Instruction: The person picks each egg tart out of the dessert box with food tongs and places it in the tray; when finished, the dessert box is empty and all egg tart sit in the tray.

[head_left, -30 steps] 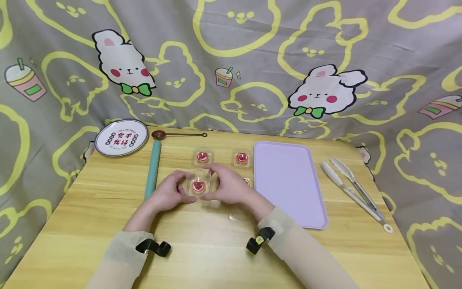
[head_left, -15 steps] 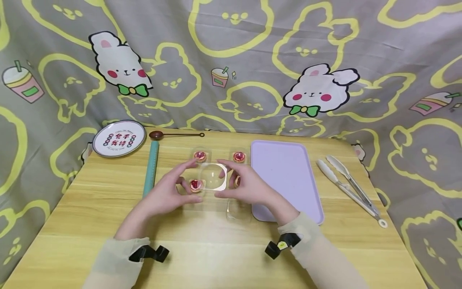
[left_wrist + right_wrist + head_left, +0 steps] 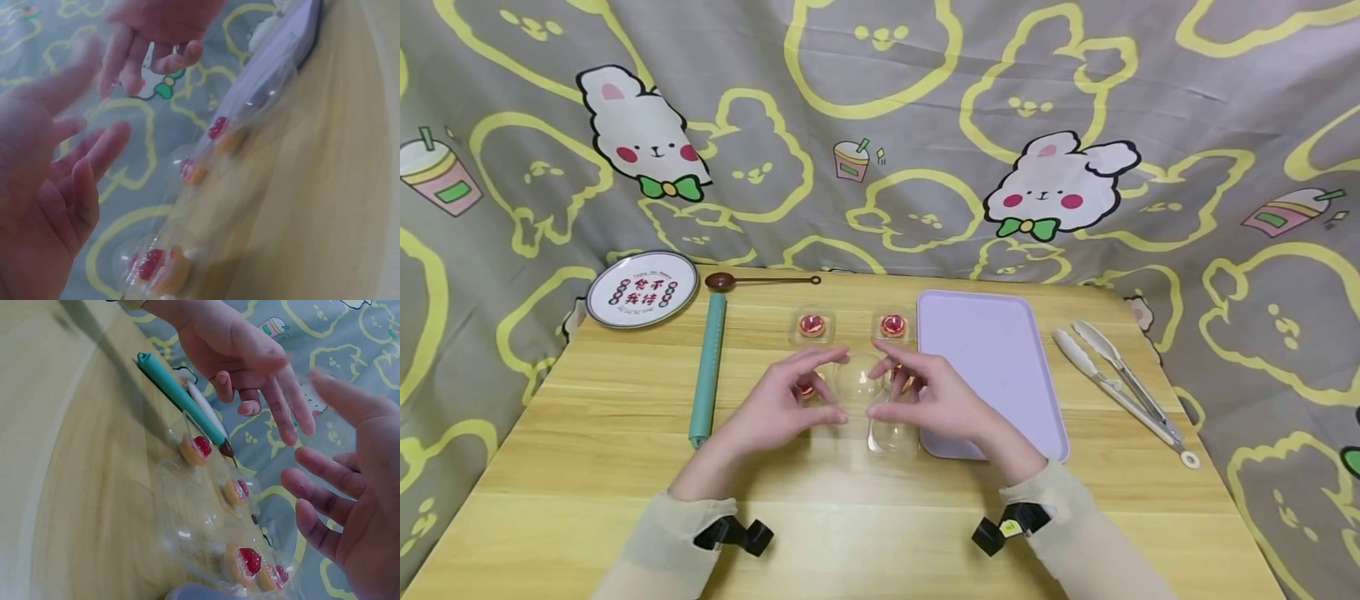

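My left hand and right hand face each other above the middle of the wooden table, fingers spread and apart. Between them, in the head view, shows a clear plastic dome lid. Both wrist views show nothing gripped between the hands. Small red-topped tarts sit around them: a back left tart, a back right tart, and two more partly hidden behind my fingers, the left one and the right one. A second clear lid lies just below my right hand, beside the tray.
A lilac tray lies right of the tarts, with white-tipped tongs beyond it. To the left lie a teal rolled or bar-shaped thing, a brown long-handled spoon and a patterned plate. A printed curtain hangs behind the table.
Both hands lifted the clear lid off the front left tart and moved it right. Now the fingers have parted from it, and that tart stands uncovered behind my left hand.
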A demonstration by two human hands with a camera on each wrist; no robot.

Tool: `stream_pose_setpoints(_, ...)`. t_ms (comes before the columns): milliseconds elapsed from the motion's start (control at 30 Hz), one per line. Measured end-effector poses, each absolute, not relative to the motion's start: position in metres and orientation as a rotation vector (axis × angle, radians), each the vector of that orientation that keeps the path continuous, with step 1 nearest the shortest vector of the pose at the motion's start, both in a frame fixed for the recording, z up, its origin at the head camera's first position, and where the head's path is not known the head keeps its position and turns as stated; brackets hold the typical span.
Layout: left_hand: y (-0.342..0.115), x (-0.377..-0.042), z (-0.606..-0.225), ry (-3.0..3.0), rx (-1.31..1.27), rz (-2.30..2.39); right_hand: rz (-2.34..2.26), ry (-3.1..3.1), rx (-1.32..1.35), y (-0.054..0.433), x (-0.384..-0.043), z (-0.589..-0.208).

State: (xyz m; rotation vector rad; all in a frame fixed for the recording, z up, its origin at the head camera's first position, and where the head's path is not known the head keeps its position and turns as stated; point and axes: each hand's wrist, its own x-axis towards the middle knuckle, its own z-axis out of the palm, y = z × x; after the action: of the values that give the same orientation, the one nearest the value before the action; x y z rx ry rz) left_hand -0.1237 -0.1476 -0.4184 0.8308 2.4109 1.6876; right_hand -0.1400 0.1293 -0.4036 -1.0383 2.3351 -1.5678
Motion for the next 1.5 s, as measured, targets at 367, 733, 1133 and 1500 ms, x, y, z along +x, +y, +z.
stream_pose_setpoints(367,-0.133,-0.118,-0.421,2.493,0.695,1.683,-1.559,2.483,-0.894,0.123,-0.134,-0.406)
stream_pose_setpoints(733,-0.123,-0.117,-0.420,2.344,0.400,1.917,-1.897,2.243,-0.626,0.115,-0.132,-0.411)
stream_pose_setpoints(1133,-0.132,-0.113,-0.427,2.217,0.436,1.910,-1.852,2.044,-0.691,0.122,-0.130,-0.420)
stream_pose_setpoints(1500,-0.154,-0.108,-0.431,2.280,0.524,1.696,-1.674,2.198,-0.734,0.116,-0.130,-0.426)
